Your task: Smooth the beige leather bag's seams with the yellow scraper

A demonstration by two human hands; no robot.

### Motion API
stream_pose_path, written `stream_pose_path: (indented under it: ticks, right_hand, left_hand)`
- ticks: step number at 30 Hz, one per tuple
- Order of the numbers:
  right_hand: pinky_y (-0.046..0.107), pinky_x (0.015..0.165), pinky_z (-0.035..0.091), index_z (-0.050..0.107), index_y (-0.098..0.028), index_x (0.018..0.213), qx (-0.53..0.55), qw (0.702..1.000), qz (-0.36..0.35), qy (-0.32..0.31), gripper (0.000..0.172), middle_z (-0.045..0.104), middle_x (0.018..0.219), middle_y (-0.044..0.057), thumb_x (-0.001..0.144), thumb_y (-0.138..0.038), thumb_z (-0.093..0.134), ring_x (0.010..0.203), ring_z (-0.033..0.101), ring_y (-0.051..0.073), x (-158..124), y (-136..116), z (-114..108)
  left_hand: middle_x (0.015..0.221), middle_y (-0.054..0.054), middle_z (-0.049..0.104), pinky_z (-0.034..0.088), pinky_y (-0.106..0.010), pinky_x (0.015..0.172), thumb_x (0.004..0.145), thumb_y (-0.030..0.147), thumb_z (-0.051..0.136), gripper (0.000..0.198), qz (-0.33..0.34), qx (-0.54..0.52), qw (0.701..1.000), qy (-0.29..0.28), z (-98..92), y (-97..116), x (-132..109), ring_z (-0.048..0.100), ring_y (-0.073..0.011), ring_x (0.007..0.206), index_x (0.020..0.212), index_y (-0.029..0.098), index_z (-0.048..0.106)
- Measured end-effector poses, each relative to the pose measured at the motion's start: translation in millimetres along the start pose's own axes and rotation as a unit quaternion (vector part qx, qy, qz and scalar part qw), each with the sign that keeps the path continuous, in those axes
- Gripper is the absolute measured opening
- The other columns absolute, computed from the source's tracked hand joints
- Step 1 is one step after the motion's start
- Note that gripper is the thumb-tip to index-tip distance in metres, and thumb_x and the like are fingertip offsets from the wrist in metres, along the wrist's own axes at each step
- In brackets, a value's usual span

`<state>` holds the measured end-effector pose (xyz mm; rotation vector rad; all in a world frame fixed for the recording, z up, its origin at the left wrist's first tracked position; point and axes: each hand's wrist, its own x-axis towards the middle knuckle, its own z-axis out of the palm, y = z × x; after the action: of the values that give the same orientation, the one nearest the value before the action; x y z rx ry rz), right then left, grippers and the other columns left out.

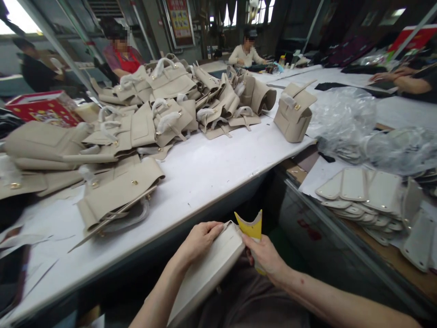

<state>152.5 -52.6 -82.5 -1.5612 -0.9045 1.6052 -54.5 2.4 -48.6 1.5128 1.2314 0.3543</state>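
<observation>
Across my lap lies a pale off-white bag panel or lining piece [213, 262], slanting up toward the table edge. My left hand [201, 241] is closed on its upper left edge, thumb and fingers near the top corner. In my right hand [268, 259] is a yellow flat tool [251, 225] with a concave, two-pointed end facing up. That hand also touches the panel's upper right corner, its fingers partly hidden behind. The panel's lower end runs out of view. Just beyond, a beige handbag [119, 196] with a wrapped handle lies on the white table [201, 187].
Many beige handbags [136, 127] are heaped on the table's far side. One bag [295, 111] stands upright near the corner. Stacked pale panels [362, 196] and clear plastic bags [344, 118] are at right. A phone [15, 278] lies lower left. Several people work around.
</observation>
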Motion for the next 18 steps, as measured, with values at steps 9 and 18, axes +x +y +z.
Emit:
stream_pose_path:
  ticks: [9, 18]
  right_hand:
    - [0.024, 0.052, 0.044, 0.068, -0.019, 0.105, 0.060, 0.994, 0.016, -0.088, 0.054, 0.058, 0.064, 0.000, 0.078, -0.066, 0.065, 0.057, 0.054, 0.015, 11, 4, -6]
    - [0.036, 0.075, 0.054, 0.064, -0.012, 0.080, 0.079, 0.950, 0.167, -0.252, 0.042, 0.065, 0.070, 0.009, 0.088, -0.053, 0.055, 0.075, 0.064, 0.024, 63, -7, 20]
  left_hand:
    - [0.104, -0.001, 0.072, 0.044, -0.030, 0.086, 0.097, 0.049, 0.041, 0.041, -0.011, 0.041, 0.999, -0.020, -1.9, 4, 2, 0.063, -0.0239, 0.098, 0.108, 0.025, 0.072]
    - [0.097, 0.000, 0.072, 0.044, -0.031, 0.082, 0.097, 0.052, 0.039, 0.043, -0.016, 0.046, 0.999, -0.004, 2.3, 1, 1, 0.063, -0.0240, 0.094, 0.100, 0.025, 0.072]
